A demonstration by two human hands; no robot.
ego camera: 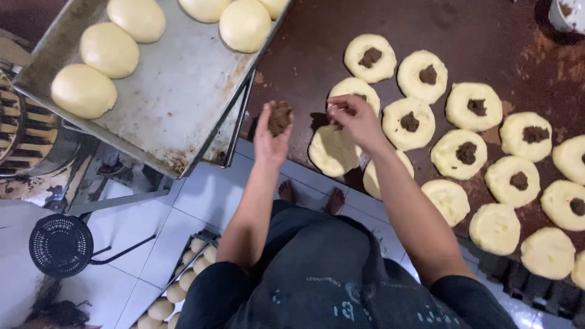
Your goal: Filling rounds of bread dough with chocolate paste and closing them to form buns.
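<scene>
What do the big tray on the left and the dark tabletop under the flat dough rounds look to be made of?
Large grey tray: probably bare metal, dull sheen, folded rims, brown baked-on stains.
Dark reddish-brown tabletop: unclear, perhaps worn wood or laminate; matte, with pale scuffed patches.

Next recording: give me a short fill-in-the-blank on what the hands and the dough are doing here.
1. The left hand holds a lump of ____ filling.
2. The right hand pinches a bit of filling above a flat dough round that has ____ filling on it.
3. The smooth dough balls sit on a metal ____.

Missing words: brown; no; tray
</scene>
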